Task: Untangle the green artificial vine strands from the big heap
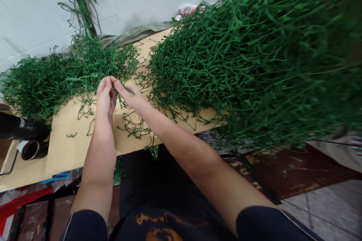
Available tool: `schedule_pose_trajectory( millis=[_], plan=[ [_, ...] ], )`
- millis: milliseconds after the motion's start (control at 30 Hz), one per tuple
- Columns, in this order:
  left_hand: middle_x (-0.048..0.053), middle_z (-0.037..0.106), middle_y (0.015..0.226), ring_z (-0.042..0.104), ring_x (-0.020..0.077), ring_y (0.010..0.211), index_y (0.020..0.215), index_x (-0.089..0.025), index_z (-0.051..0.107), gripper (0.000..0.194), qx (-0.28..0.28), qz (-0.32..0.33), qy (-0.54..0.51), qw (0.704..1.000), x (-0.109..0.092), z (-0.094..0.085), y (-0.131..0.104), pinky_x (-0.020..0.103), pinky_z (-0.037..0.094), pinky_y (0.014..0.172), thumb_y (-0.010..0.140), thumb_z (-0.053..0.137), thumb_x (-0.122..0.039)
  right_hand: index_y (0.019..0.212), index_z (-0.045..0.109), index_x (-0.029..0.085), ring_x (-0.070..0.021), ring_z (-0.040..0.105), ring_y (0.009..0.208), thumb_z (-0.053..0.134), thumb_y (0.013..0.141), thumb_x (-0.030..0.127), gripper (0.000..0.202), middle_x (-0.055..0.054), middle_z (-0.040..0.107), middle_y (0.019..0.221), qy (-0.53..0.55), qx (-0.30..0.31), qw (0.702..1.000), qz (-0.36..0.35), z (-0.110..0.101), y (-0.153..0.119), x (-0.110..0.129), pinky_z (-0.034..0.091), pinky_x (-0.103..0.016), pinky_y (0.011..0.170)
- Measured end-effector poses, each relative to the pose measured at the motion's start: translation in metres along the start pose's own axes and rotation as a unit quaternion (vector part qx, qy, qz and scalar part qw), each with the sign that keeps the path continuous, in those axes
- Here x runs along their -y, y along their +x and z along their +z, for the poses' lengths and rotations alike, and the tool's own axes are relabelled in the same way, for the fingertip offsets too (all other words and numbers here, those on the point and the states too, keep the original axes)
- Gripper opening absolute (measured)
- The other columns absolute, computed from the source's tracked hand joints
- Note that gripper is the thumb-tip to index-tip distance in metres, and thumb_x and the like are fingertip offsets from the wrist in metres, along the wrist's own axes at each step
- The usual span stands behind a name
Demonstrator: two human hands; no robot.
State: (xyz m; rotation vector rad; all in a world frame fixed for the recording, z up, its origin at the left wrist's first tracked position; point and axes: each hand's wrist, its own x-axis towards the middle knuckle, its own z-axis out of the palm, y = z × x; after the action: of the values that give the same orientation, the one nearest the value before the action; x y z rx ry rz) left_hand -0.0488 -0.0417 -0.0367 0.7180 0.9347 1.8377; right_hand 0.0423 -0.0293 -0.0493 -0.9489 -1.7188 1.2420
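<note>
My left hand (pixel 104 96) and my right hand (pixel 129 93) meet over the cardboard-coloured board (pixel 68 139), with their fingertips almost touching. Both are closed in a pinch on thin green stems (pixel 120 98), parts of which show between and below the fingers. How many stems are held is hidden. Just beyond my hands lies a tangled pile of green stems (pixel 93 58), spreading to the left. A much larger heap of similar stems (pixel 226 56), tipped with small buds, rises to the right. A few loose stems (pixel 137 130) lie below my right hand.
At the left edge are a black cylinder with white lettering (pixel 22 127) and a dark round cup (pixel 32 150). A blue tool (pixel 55 177) sits by the board's front edge. Behind, an upright dark post (pixel 83 9) hung with stems stands against the white tiled wall (pixel 51 3).
</note>
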Motion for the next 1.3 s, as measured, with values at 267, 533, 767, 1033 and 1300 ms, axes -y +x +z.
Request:
schedule_pose_trajectory(
  millis=[267, 533, 767, 1033, 1300],
  plan=[
    [-0.006, 0.045, 0.047, 0.048, 0.0039, 0.046, 0.063, -0.016, 0.054, 0.025, -0.022, -0.01, -0.005, 1.0, 0.003, 0.001, 0.006, 0.013, 0.039, 0.05, 0.088, 0.049, -0.018, 0.071, 0.044, 0.018, -0.01, 0.042, 0.064, 0.031, 0.093, 0.033, 0.03, 0.0, 0.046, 0.068, -0.044, -0.018, 0.996, -0.073, -0.002, -0.022, 0.005, 0.036, -0.024, 0.065],
    [-0.007, 0.037, 0.042, 0.041, 0.005, 0.041, 0.064, -0.018, 0.045, 0.03, -0.09, -0.074, -0.051, 0.992, -0.001, 0.003, 0.007, 0.017, 0.035, 0.045, 0.092, 0.035, -0.013, 0.067, 0.035, 0.02, -0.0118, 0.037, 0.059, 0.029, 0.09, 0.031, 0.027, -0.002, 0.044, 0.064, -0.189, -0.005, 0.972, -0.139, -0.006, -0.06, 0.011, 0.03, -0.027, 0.061],
    [-0.008, 0.035, 0.043, 0.037, 0.0016, 0.04, 0.066, -0.018, 0.044, 0.031, -0.151, -0.065, -0.214, 0.963, -0.021, -0.029, 0.015, 0.013, 0.033, 0.045, 0.095, 0.036, -0.024, 0.069, 0.04, 0.02, -0.0116, 0.04, 0.059, 0.029, 0.09, 0.031, 0.027, -0.002, 0.046, 0.065, -0.126, 0.058, 0.966, -0.217, -0.008, -0.08, 0.028, 0.031, -0.025, 0.057],
    [-0.007, 0.049, 0.047, 0.055, 0.0035, 0.053, 0.069, -0.017, 0.05, 0.033, -0.09, -0.088, -0.225, 0.966, -0.015, -0.011, 0.013, 0.018, 0.048, 0.065, 0.096, 0.032, -0.025, 0.079, 0.051, 0.017, -0.0137, 0.051, 0.069, 0.03, 0.093, 0.034, 0.03, -0.005, 0.06, 0.076, -0.173, 0.0, 0.985, -0.012, -0.016, -0.038, 0.005, 0.034, -0.026, 0.064],
    [-0.006, 0.048, 0.06, 0.054, 0.004, 0.056, 0.081, -0.018, 0.056, 0.02, -0.047, -0.048, -0.092, 0.993, -0.001, -0.006, 0.005, 0.02, 0.048, 0.07, 0.092, 0.039, -0.02, 0.103, 0.052, 0.012, -0.0232, 0.058, 0.082, 0.034, 0.087, 0.058, 0.051, -0.016, 0.064, 0.095, -0.232, 0.08, 0.969, 0.011, 0.009, -0.026, 0.013, 0.04, -0.031, 0.068]
  ],
)
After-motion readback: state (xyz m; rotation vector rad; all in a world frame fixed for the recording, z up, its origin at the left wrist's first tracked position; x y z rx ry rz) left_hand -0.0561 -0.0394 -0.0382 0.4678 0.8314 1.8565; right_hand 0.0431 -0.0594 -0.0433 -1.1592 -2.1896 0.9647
